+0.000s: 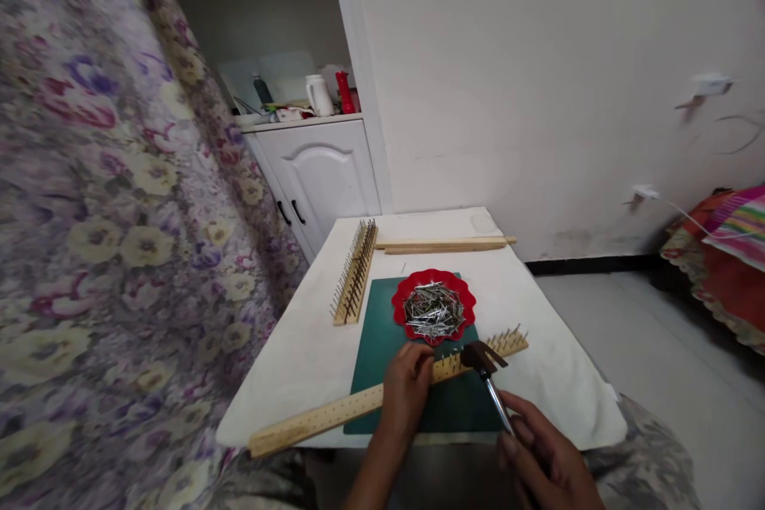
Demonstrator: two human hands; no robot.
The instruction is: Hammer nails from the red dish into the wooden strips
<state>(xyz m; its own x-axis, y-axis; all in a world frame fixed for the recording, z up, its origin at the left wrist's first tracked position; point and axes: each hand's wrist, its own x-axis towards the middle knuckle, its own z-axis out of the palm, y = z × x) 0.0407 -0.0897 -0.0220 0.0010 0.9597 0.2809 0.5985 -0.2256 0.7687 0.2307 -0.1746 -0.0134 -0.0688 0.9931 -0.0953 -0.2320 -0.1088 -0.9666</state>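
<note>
On the green mat [382, 335], your left hand [409, 382] pinches at the strip [335, 413] while your right hand [547, 458] grips the hammer [484, 362] (head close): a glancing blow could strike fingers.

Left hand [408, 382] out ahead, palm down, fingers [418, 355] curled and pinched together at the tips, pressing down. Left forearm [374, 470] running straight back toward the lower edge of the view, wrist level. Right hand [547, 454] lower and nearer the body, closed in a fist-like grip around a thin metal handle [497, 402], knuckles up, thumb wrapped over. Both hands bare, well apart.
</note>
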